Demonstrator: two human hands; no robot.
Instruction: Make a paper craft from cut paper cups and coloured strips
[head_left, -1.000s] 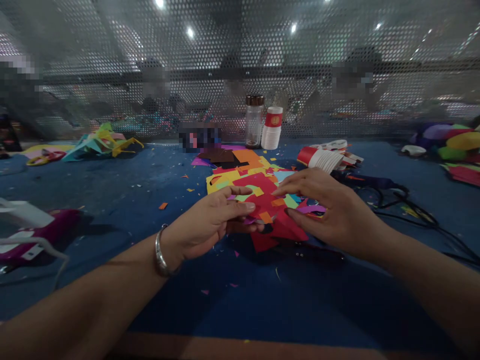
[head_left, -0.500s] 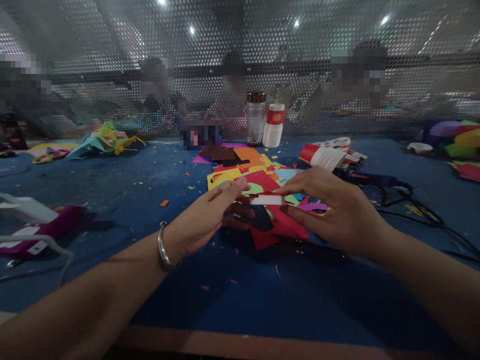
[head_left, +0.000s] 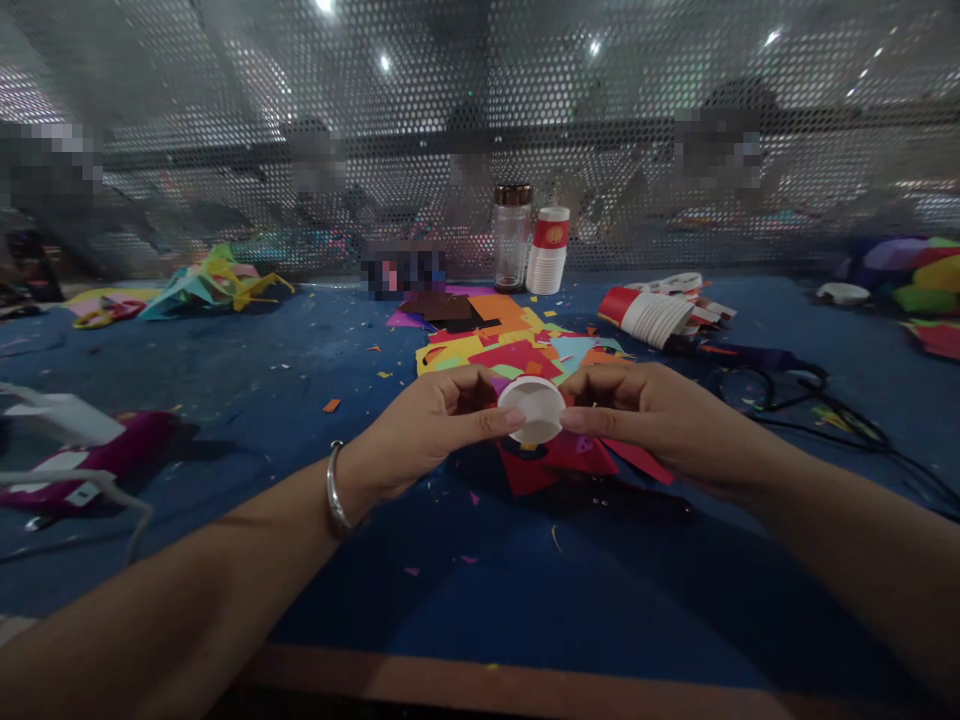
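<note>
Between my two hands is a cut-down paper cup [head_left: 541,404], white and round, its hollow side tilted toward me. My left hand [head_left: 442,415] grips its left edge, the thumb reaching over the rim. At the right edge, my right hand [head_left: 649,415] pinches it between thumb and fingers. My fingertips behind it are partly hidden. Under and behind the hands lies a pile of coloured paper pieces [head_left: 559,462] in red, yellow, orange and light blue. A silver bracelet circles my left wrist.
A glass bottle [head_left: 511,240] and an upright stack of paper cups [head_left: 547,255] stand at the back. More stacked cups [head_left: 649,318] lie on their side at right, near a corded dark tool [head_left: 750,357]. A purple device [head_left: 97,460] and scissors [head_left: 105,315] are at left.
The cup piece has turned from edge-on to show its hollow inside. My left hand, earlier beside it with fingers spread, has closed on its left edge; my right hand keeps hold.
</note>
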